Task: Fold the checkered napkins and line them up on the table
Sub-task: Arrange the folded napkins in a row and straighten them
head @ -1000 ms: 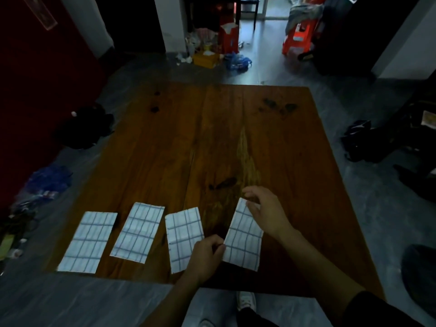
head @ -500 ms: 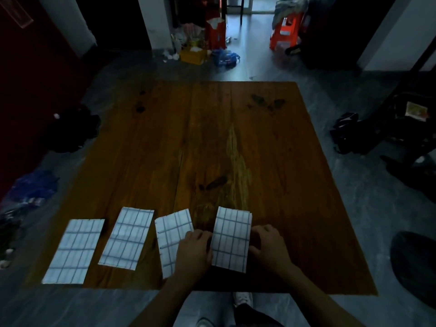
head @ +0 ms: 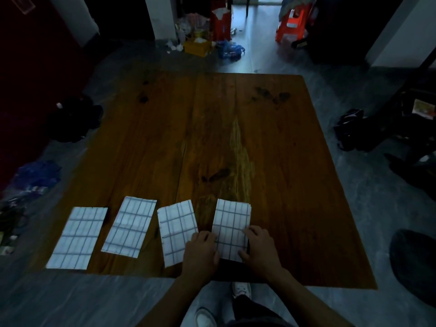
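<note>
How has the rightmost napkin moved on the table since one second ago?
Yes. The rightmost napkin has turned from tilted to nearly straight and settled flat near the third napkin, toward the table's near edge.
</note>
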`<state>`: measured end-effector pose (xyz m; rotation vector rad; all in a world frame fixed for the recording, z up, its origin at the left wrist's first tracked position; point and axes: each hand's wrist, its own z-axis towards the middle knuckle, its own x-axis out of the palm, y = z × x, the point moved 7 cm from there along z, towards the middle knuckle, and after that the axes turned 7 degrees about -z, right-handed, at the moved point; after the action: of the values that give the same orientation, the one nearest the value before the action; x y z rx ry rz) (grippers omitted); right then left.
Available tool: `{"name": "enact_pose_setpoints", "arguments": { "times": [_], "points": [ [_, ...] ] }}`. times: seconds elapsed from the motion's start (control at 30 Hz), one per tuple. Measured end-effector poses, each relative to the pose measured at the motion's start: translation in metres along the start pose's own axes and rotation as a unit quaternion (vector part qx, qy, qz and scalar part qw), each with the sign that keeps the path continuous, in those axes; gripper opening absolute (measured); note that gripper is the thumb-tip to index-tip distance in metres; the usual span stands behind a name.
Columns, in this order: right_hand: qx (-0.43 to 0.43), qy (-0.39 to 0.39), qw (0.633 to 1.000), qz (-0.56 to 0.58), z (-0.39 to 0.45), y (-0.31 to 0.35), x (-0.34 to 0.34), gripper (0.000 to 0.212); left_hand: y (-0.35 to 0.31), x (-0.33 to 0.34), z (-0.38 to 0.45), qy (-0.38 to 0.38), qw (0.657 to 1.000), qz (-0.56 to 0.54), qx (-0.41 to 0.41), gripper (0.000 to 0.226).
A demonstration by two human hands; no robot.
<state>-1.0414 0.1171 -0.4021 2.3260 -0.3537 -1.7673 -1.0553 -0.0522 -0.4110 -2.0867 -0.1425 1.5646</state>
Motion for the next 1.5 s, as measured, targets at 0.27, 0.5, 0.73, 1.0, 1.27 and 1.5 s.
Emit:
{"name": "enact_pose_setpoints", "arguments": {
  "times": [0.27, 0.5, 0.73, 1.0, 1.27, 1.5],
  "points": [
    [0.007, 0.000, 1.000, -0.013, -0.005, -0.001, 0.000, 0.064, -0.007, 0.001, -0.009, 0.010, 1.000, -0.001, 0.000, 0.039],
    [0.013, 0.002, 0.999, 0.049, -0.014, -0.002, 0.005, 0.061, -0.012, 0.001, -0.012, -0.007, 0.999, -0.027, 0.023, 0.033],
    [0.016, -0.002, 0.997, 0.071, -0.015, -0.002, 0.006, 0.054, -0.014, -0.004, -0.013, -0.010, 0.999, -0.044, 0.022, 0.037],
    [0.006, -0.037, 0.993, 0.112, 0.011, 0.017, -0.009, 0.047, 0.007, -0.036, -0.005, -0.018, 0.998, -0.036, -0.041, 0.038],
    [-0.127, -0.020, 0.984, 0.122, 0.040, 0.085, -0.006, 0.035, 0.057, -0.070, -0.018, -0.035, 0.992, -0.023, -0.122, 0.044],
    [-0.078, 0.043, 0.993, 0.082, 0.037, 0.121, 0.023, 0.031, 0.099, -0.085, -0.019, -0.032, 0.995, -0.031, -0.089, 0.044]
  ]
}}
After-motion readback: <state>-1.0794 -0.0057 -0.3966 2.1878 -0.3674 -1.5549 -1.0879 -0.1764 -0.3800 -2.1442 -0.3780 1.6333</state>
